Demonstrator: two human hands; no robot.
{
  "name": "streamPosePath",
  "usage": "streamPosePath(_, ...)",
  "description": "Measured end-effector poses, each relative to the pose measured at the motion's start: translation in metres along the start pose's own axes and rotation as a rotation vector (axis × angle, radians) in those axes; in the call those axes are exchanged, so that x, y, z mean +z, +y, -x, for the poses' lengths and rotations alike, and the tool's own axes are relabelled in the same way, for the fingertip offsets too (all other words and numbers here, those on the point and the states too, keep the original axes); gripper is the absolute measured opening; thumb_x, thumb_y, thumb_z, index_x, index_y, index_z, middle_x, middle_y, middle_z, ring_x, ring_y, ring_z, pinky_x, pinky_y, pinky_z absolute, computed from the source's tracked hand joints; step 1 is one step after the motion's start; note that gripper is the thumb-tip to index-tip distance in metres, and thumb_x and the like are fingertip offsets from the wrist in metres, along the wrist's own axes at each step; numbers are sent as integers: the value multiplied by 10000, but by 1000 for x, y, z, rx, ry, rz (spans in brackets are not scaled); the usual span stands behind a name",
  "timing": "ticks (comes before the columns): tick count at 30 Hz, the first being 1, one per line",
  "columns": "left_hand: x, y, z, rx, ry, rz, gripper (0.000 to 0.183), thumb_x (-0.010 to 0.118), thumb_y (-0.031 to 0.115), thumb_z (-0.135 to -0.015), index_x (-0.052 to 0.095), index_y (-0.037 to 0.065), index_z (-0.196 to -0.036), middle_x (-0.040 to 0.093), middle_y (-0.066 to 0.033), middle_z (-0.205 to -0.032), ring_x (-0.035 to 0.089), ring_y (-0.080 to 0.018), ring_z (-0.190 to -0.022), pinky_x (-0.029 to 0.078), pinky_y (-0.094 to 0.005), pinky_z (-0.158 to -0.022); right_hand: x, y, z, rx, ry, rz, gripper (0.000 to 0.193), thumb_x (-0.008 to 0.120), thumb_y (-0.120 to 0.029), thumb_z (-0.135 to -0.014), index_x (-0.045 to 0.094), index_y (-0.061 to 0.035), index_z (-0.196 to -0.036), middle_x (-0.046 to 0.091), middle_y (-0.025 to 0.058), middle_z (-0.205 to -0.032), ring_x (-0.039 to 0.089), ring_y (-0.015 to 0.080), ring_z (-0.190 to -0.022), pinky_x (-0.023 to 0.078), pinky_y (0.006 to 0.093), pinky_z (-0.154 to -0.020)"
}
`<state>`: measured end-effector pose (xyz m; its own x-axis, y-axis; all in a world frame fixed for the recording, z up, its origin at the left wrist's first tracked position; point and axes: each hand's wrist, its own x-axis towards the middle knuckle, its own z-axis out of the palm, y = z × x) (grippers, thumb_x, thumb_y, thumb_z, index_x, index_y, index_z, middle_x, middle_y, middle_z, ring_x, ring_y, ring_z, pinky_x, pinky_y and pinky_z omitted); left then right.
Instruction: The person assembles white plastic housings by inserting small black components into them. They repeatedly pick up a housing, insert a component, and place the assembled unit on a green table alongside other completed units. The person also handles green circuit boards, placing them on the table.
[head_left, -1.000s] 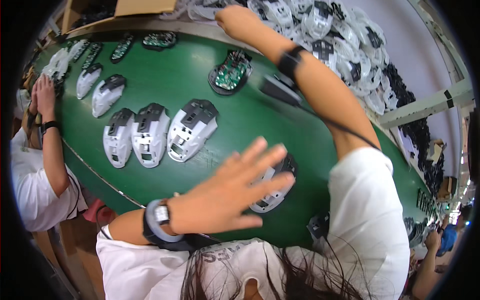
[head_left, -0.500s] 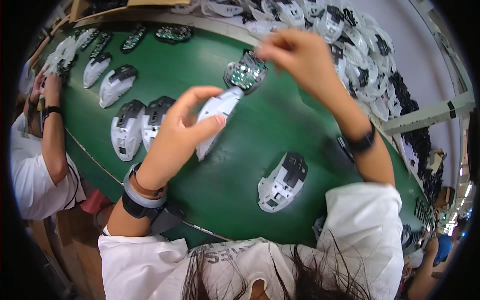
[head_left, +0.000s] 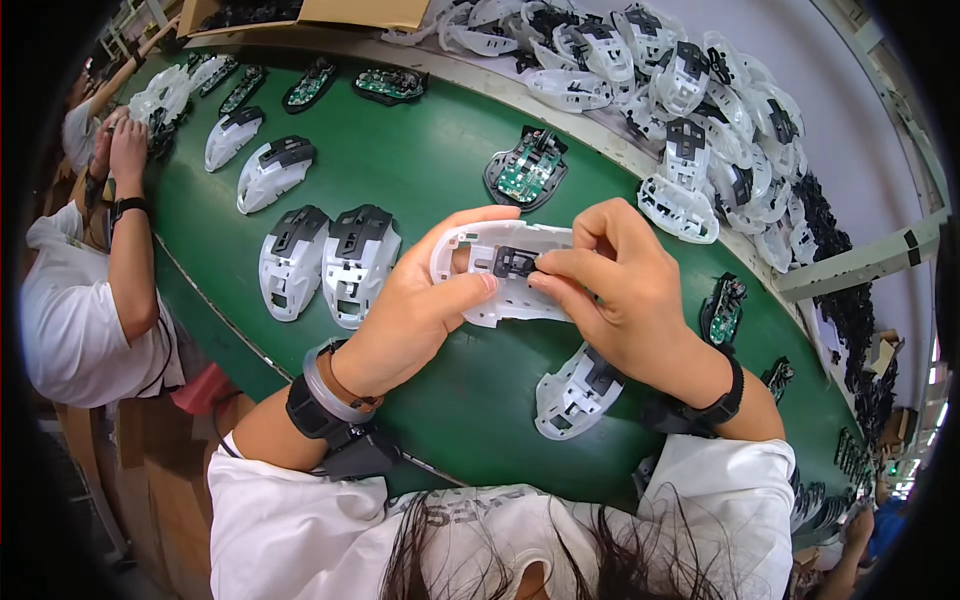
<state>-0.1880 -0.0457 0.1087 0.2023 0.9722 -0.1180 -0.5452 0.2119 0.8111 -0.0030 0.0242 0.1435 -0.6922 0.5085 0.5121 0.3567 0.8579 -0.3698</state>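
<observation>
Over the green work surface [head_left: 430, 410], my left hand [head_left: 405, 310] grips a white computer mouse shell [head_left: 525, 303] by its left end, thumb along the near side. Its hollow inside faces up. My right hand [head_left: 635, 290] pinches a small black plastic part [head_left: 513, 262] lying against the middle of that hollow; the fingertips hide its right end. Beyond my hands lies a mouse base with a green circuit board [head_left: 527, 172]. Another white and dark grey mouse shell [head_left: 578, 392] rests below my right hand, partly covered by it.
Several assembled shells [head_left: 360, 262] lie left of my hands, with circuit-board bases [head_left: 390, 85] behind them. A heap of white shells [head_left: 690, 85] fills the far right ledge. A cardboard box [head_left: 365, 12] stands at the back. At far left, another person's hands [head_left: 125, 150] hold white parts.
The shell in my left hand has been turned from outside showing to hollow side up. My right hand has come down from beside the circuit board to the shell and grips the black part.
</observation>
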Motion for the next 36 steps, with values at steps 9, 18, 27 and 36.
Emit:
streamPosePath(9, 2, -2, 3, 65, 26, -60, 579, 530, -6, -824, 358, 50, -1374, 531, -80, -1207, 534, -144, -1086, 443, -310, -949, 4, -11, 1, -29, -4, 90, 183, 747, -42, -626, 620, -44, -758, 464, 65, -809, 469, 233, -721, 406, 342, -578)
streamPosePath(18, 8, -10, 7, 197, 179, -194, 474, 521, -68, -807, 461, 38, -1266, 571, -56, -1097, 540, -81, -968, 469, -223, -799, 13, -16, 2, -31, -47, 161, 131, 693, -50, -662, 575, -23, -714, 436, 73, -798, 443, 238, -736, 376, 354, -615)
streamPosePath(27, 9, -8, 7, 202, 179, -284, 463, 556, -57, -805, 459, 40, -1247, 574, -35, -1053, 541, -71, -914, 467, -218, -762, 15, -19, 4, -124, -57, 299, 107, 634, -68, -640, 559, -25, -704, 431, 70, -779, 439, 220, -730, 349, 328, -586)
streamPosePath(36, 7, -2, 9, 155, 171, -319, 456, 568, -41, -820, 444, 40, -1252, 550, -34, -1078, 524, -77, -940, 466, -225, -777, 16, -19, 3, -133, -71, 380, 150, 609, -67, -592, 546, -22, -721, 443, 79, -780, 446, 217, -712, 347, 323, -573)
